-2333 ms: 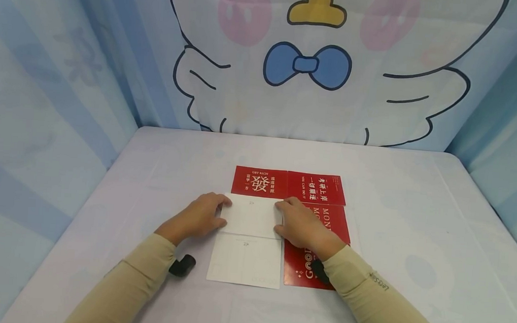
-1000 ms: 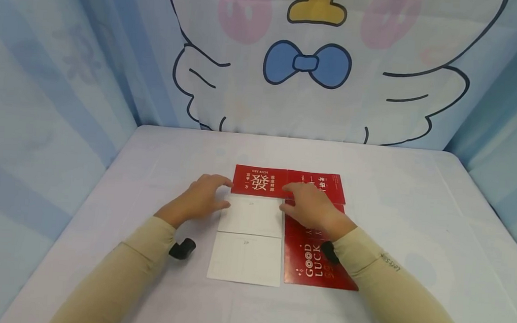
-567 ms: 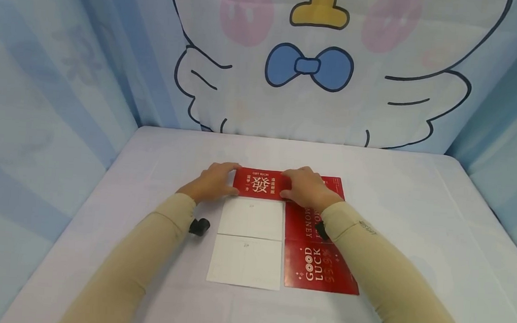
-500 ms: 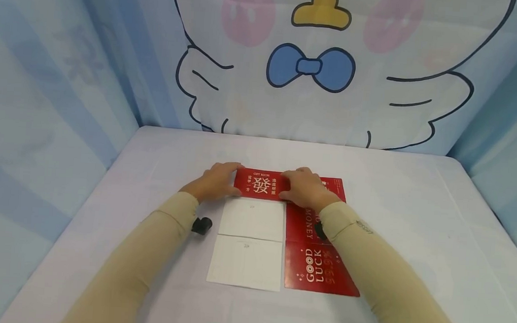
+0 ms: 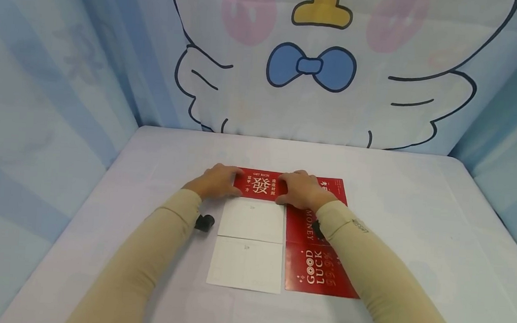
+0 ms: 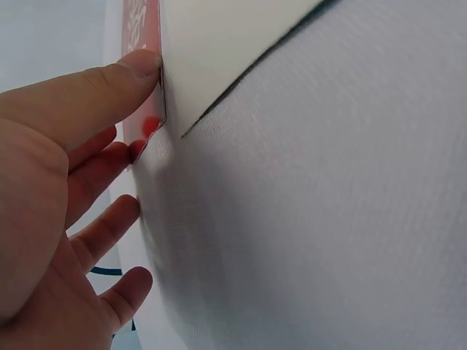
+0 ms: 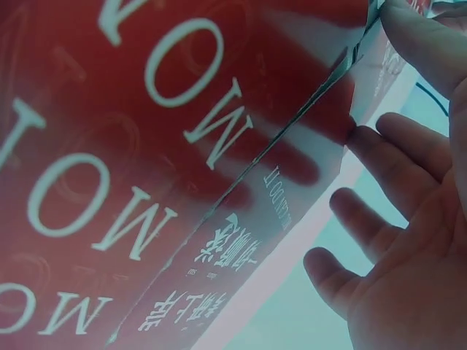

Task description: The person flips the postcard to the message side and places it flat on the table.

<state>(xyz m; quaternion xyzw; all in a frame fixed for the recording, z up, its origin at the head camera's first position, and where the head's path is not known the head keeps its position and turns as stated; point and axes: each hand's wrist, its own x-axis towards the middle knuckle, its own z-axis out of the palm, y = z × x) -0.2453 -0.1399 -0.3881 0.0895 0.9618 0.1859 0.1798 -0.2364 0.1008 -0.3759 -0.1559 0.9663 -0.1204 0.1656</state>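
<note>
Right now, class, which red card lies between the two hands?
The GET RICH card, far end of the left column; the other red cards form the right column.

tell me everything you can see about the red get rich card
The GET RICH card is a thin, paper-like red rectangle with pale print: one large Chinese character in the middle, smaller ones at both sides and GET RICH along the far edge. It lies roughly flat, beyond a white card and left of another red card. The left hand grips its left end, the right hand its right end, partly hiding it.
</note>
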